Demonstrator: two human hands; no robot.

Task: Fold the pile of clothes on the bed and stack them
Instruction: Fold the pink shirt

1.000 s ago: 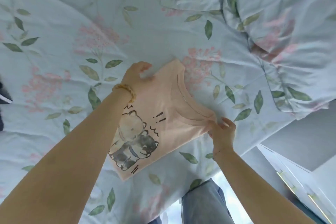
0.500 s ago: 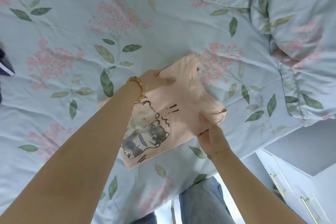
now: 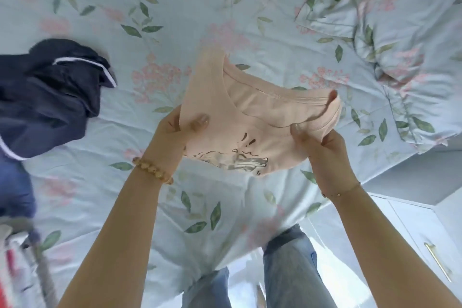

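Bed (image 3: 175,20) with floral cover, and a folded peach T-shirt (image 3: 260,117) held above it by two hands.

The bed fills most of the view; a dark navy garment (image 3: 47,97) lies crumpled on its left side. The T-shirt is in the middle, lifted off the cover, collar on the far side. The left hand (image 3: 172,132) grips its left edge, thumb on top. The right hand (image 3: 322,145) pinches its right edge near the collar.

Home bedroom: floral-sheeted bed (image 3: 175,20), white cupboard (image 3: 412,232) beside it.
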